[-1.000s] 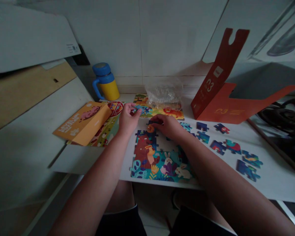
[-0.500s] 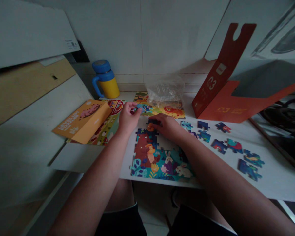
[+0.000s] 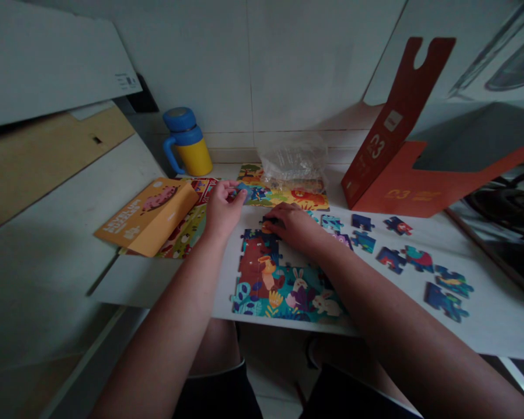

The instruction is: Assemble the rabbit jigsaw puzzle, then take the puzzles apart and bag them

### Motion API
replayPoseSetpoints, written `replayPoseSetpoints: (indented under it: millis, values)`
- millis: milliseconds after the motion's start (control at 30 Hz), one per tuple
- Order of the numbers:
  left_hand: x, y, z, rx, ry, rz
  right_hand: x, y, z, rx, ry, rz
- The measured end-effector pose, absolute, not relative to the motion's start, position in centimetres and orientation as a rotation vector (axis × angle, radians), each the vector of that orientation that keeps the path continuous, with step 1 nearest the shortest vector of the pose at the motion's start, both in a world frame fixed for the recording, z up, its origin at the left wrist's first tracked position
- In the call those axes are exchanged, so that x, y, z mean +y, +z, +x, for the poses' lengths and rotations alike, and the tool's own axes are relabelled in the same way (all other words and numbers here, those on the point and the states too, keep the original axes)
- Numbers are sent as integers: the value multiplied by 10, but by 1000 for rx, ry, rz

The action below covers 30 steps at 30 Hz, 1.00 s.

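A partly joined jigsaw puzzle (image 3: 279, 279) with rabbits and a brown animal lies on the white table (image 3: 484, 314) in front of me. My right hand (image 3: 290, 224) presses a dark blue piece (image 3: 268, 222) onto the puzzle's top edge, fingers closed on it. Above and to the left of the puzzle, my left hand (image 3: 222, 206) pinches a small blue piece (image 3: 238, 190) between its fingertips. Several loose pieces (image 3: 413, 259) lie to the right.
An orange booklet (image 3: 151, 215) lies over a printed sheet at left. Behind stand a blue and yellow cup (image 3: 187, 145), a clear plastic bag (image 3: 292, 160) on another picture sheet, and an opened red box (image 3: 397, 151). A dark stove lies at right.
My left hand has shifted slightly left with its piece. My right hand has crept a little left along the puzzle's top edge. The view moved slightly.
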<state>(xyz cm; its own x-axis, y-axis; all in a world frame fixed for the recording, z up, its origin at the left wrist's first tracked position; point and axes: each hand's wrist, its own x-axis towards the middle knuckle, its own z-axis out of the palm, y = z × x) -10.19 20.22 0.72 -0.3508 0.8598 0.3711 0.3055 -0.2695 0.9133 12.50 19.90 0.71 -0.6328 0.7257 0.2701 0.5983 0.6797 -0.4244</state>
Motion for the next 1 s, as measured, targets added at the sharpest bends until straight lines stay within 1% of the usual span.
replayPoseSetpoints:
  millis: [167,333,667,1000]
  values:
    - [198,19,-122,1587,1767,1191,198,7,127,-2494,389,-1032]
    - [190,27,-121,1587,1715,955,196,8,130,-2508,398,-1049]
    - [185,27,-110,1524,1652,1020,193,8,127,-2452,437,-1142]
    - [185,20,-108,1480,1518,1136,190,16,127,-2455,367,-1130]
